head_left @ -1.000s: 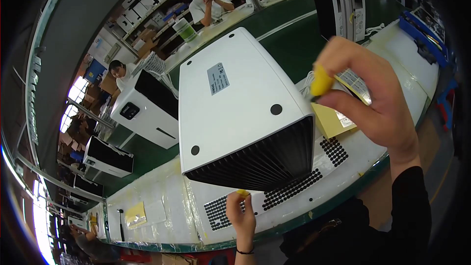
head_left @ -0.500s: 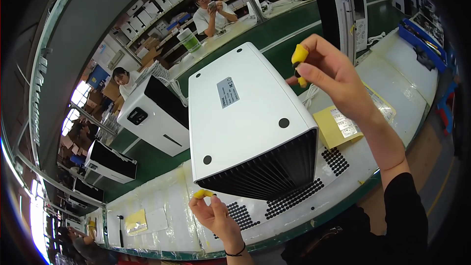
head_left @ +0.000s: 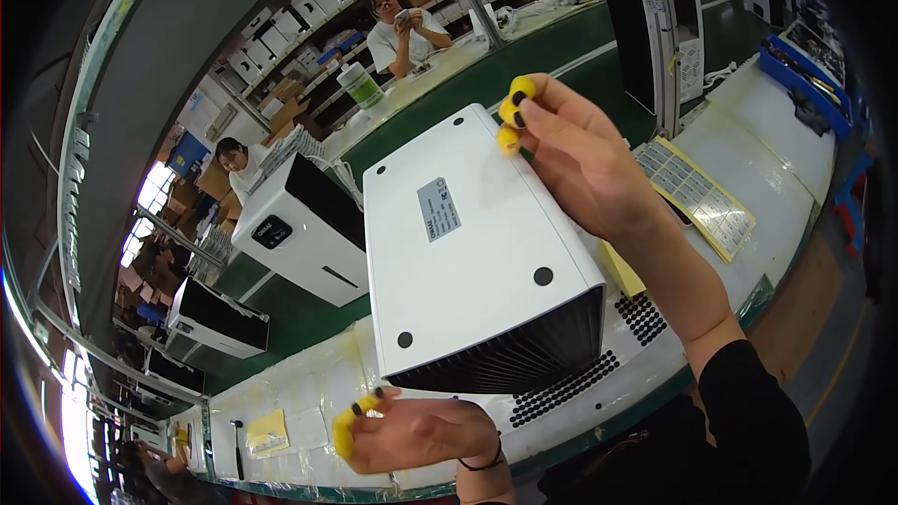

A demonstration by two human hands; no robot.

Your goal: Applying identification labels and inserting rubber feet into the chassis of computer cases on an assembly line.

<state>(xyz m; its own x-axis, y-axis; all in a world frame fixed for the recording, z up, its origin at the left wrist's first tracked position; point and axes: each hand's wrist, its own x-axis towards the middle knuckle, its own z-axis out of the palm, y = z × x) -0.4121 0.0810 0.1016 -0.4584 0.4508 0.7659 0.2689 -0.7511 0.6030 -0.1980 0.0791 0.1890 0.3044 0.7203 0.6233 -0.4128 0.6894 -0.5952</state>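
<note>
A white box-shaped appliance (head_left: 486, 252) stands before me, its pale face turned up, with a grey label (head_left: 439, 209) and black round pads (head_left: 543, 276) near its corners. Its near side is black and ribbed. Yellow finger covers sit on both my hands. My right hand (head_left: 585, 154) is over the appliance's right edge, thumb and finger closed at a small black round pad (head_left: 519, 119). By the near left corner, my left hand (head_left: 426, 435) is turned sideways, fingers curled, with small black pads (head_left: 355, 409) at the covered fingertips.
Rows of black dots (head_left: 561, 391) lie on the plastic-covered bench under the appliance. Yellow-backed label sheets (head_left: 702, 201) lie to the right, near a blue tool tray (head_left: 804, 84). Similar appliances (head_left: 313, 229) stand to the left. A person (head_left: 407, 33) holds a phone across the line.
My right hand has moved left and slightly down, over the appliance's edge. My left hand has turned sideways and shifted down. The appliance appears slightly lower in view.
</note>
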